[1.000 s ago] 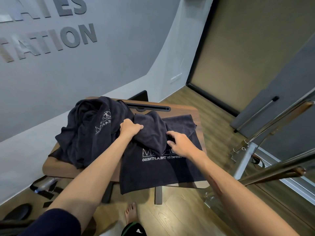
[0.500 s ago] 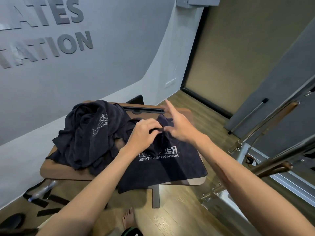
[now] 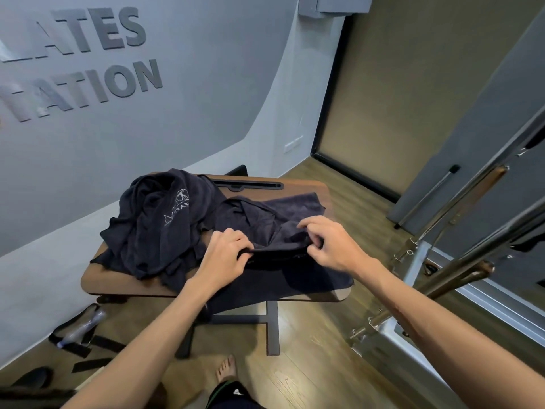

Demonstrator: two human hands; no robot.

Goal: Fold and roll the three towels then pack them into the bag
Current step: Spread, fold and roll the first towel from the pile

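Both hands, left [image 3: 225,255] and right [image 3: 330,246], now pinch one towel [image 3: 265,219] edge, pulled taut where they fumbled before; folding begins.

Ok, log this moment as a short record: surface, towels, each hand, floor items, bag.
surface: small wooden table on a dark leg frame
towel in work: dark towel spread on the table's right part, its near edge hanging over the front
other towels: crumpled dark heap with a white logo, on the table's left part
left hand: pinches a raised fold of the spread towel
right hand: pinches the same fold, further right
floor: plastic bottle among black straps, left of the table
bag: none clearly visible
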